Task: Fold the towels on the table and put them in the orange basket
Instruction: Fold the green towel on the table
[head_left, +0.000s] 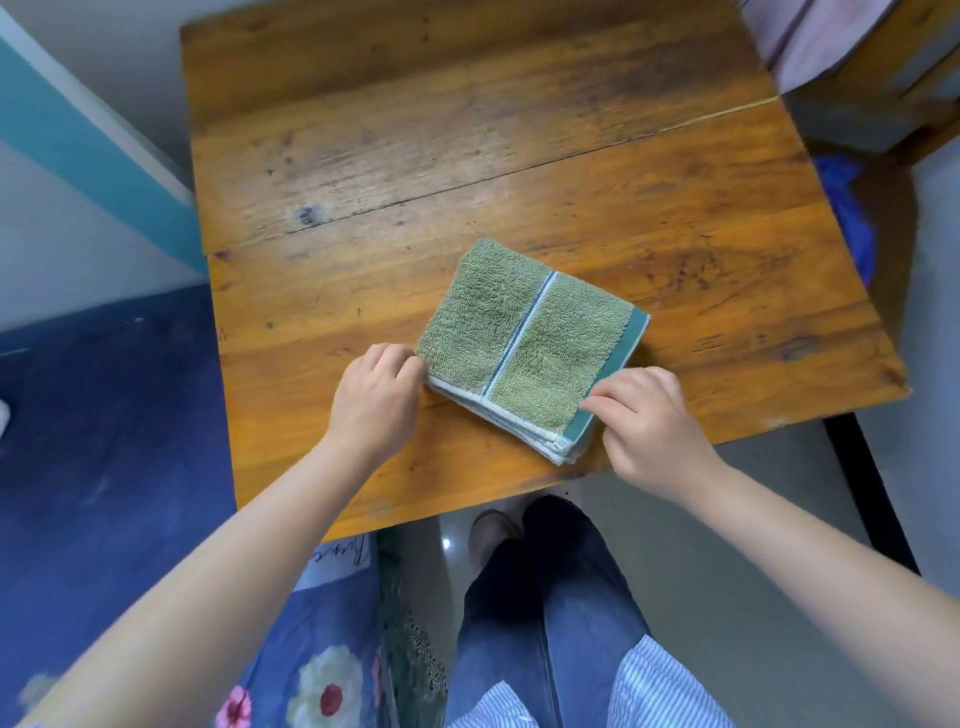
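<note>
A green towel (524, 338) with a white and teal stripe lies folded into a thick square on the wooden table (467, 156), near its front edge. My left hand (376, 397) pinches the towel's near left corner with curled fingers. My right hand (644, 421) pinches the near right corner, where the teal border and white hem show. Several folded layers are stacked at the near edge. No orange basket is in view.
A bed with a blue floral cover (104, 441) stands left of the table. A wooden chair (883, 78) with cloth on it is at the back right. A blue bag (852, 208) hangs by the table's right edge. My legs are below the table's front edge.
</note>
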